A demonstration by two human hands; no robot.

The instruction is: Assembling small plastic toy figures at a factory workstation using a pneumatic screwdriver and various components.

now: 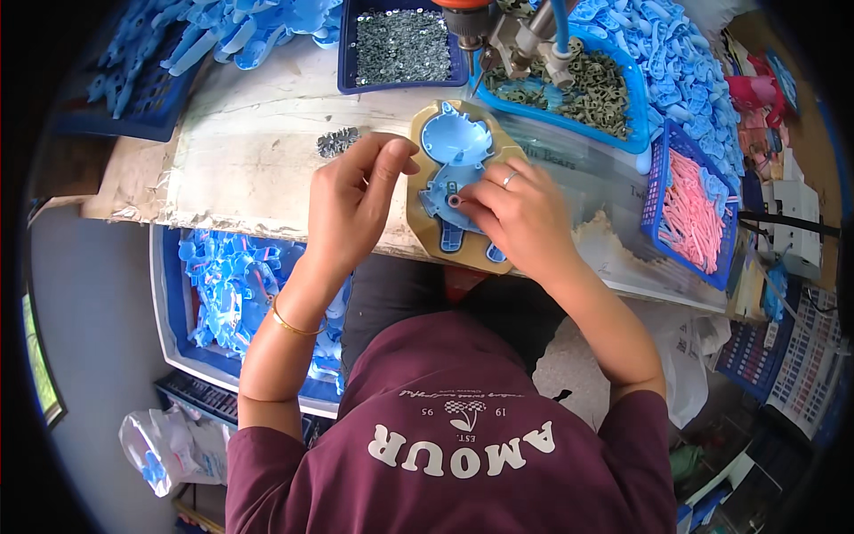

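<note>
Wearing a maroon shirt [418, 356] with pale print, closest to the camera. Going rightward from the far left, showing a dark blue basket [167, 114] of blue pieces at the table's [249, 116] corner, and lower down a white plastic bag [182, 449]. Holding more blue pieces in a blue bin [171, 294] below the table edge. Lying just beyond the left hand [358, 187], a small pile of metal bits [336, 142]. Curling that hand's fingers toward its thumb, hiding any contents, impossible to tell. Sitting farther back, a tray [405, 87] of small metal rings. Nesting two blue shells [458, 138] in a tan holder [471, 249] between both hands, near the table's front edge. Hanging behind, a drill [467, 22]. Bringing the right hand's [525, 214] thumb and fingers narrowly together at a small round piece [455, 201] on the nearer shell; touching or pinching, impossible to tell. Filling a light-blue tray [583, 132] with dull metal pieces, beside a heap of blue parts [654, 62]. Resting far right, a blue basket [680, 255] of pink strips [689, 209].
</note>
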